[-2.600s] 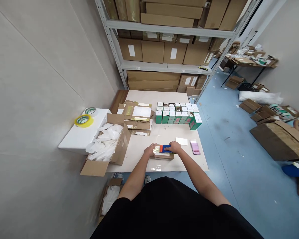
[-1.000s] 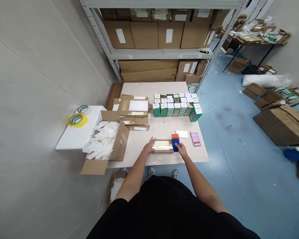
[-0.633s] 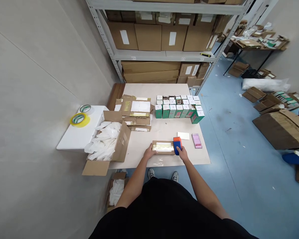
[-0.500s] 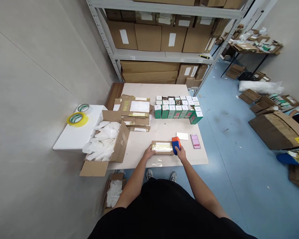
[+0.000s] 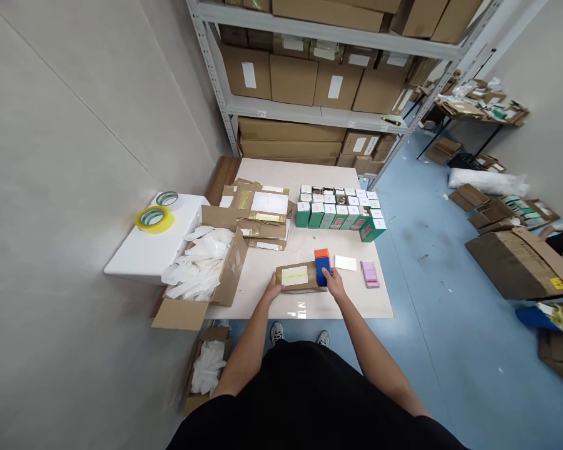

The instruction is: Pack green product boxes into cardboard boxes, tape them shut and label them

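A small brown cardboard box [image 5: 296, 277] with a pale yellow taped strip on top lies near the front edge of the table [image 5: 281, 250]. My left hand [image 5: 273, 289] grips the box's near left corner. My right hand [image 5: 334, 282] is closed on a blue and orange tape dispenser [image 5: 321, 265] pressed against the box's right end.
Rows of green and white cartons [image 5: 338, 209] stand mid-table. Flattened cardboard packs [image 5: 261, 212] lie to their left. A white card [image 5: 346, 263] and pink slips [image 5: 370, 274] sit right of the dispenser. An open box of white bags [image 5: 201, 272] and tape rolls [image 5: 152, 218] stand left. Shelving with cartons rises behind.
The dispenser went from lying across the box top to its right end. The box has shifted slightly left with both hands still on it.
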Available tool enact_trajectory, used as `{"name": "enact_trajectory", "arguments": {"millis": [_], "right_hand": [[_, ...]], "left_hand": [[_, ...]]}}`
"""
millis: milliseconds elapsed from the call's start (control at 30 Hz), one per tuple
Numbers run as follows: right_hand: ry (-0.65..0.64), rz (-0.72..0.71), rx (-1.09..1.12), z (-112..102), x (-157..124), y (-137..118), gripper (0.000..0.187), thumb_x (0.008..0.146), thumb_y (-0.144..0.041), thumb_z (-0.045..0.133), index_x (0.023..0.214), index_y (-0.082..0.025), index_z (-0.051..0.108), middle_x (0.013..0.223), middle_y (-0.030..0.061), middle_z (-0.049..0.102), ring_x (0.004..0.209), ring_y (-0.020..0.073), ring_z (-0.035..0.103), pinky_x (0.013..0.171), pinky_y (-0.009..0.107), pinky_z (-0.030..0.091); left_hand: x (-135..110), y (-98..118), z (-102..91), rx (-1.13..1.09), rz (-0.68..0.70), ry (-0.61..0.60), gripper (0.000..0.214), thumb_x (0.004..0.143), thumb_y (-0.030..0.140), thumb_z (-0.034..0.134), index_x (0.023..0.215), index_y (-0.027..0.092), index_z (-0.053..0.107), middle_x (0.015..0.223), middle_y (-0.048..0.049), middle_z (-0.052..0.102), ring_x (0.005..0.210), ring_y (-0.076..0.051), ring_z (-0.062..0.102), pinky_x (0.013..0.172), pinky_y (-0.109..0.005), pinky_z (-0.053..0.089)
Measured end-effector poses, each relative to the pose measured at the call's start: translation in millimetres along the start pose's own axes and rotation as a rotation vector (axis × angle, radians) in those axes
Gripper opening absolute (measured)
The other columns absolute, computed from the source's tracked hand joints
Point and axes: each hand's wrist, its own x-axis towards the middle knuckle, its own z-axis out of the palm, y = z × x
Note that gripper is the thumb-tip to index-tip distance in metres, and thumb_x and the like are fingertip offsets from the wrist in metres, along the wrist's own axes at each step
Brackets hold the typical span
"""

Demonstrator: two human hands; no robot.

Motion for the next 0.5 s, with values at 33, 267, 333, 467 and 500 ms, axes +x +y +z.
{"name": "enact_trajectory", "arguments": {"millis": [33,267,333,467,500], "right_hand": [[-0.03,-0.002,0.014,7,-1,-9,0.044,0.079,-0.069,0.063,0.083,-0.026,0.056,0.077,-0.0016,0.063,0.072,0.019,0.055,0.067,0.029,0.042],[-0.308,-0.019,0.222,52,-14,-61,0.043,0.079,-0.065,0.071,0.089,-0.024,0.06,0.089,0.0003,0.068,0.083,0.0201,0.061,0.077,0.032,0.048],[-0.389,0.009,0.29,62,-18,-71,0.044,0.078,-0.065,0.073,0.091,-0.024,0.062,0.091,0.0013,0.07,0.085,0.0214,0.064,0.079,0.033,0.05],[-0.528,0.067,0.418,84,-23,-80,0.05,0.077,-0.068,0.073,0.1,-0.024,0.064,0.094,0.0043,0.075,0.089,0.0253,0.069,0.079,0.037,0.054],[-0.535,0.057,0.42,88,-24,-79,0.051,0.077,-0.069,0.073,0.1,-0.024,0.064,0.094,0.0047,0.075,0.089,0.0258,0.069,0.08,0.037,0.054]], "left_hand": [[-2,0,-5.2,0.038,0.019,0.066,0.094,0.071,0.025,0.083,0.155,0.02,0.041,0.158,-0.0138,0.049,0.145,-0.03,0.046,0.118,-0.04,0.039],[-19,36,-20.6,-0.031,0.211,0.199,0.049,0.096,0.045,0.059,0.139,0.021,0.063,0.146,-0.0097,0.061,0.138,-0.025,0.055,0.116,-0.036,0.041],[-20,48,-21.8,-0.057,0.201,0.201,0.054,0.096,0.051,0.058,0.14,0.021,0.062,0.147,-0.0108,0.06,0.137,-0.026,0.055,0.115,-0.036,0.042],[-18,51,-32.9,-0.017,0.119,0.184,0.067,0.093,0.054,0.062,0.15,0.02,0.053,0.155,-0.0121,0.052,0.142,-0.028,0.05,0.116,-0.036,0.039],[-17,46,-37.2,-0.01,0.099,0.189,0.069,0.093,0.054,0.062,0.153,0.02,0.049,0.156,-0.0115,0.05,0.143,-0.028,0.049,0.117,-0.036,0.038]]}}
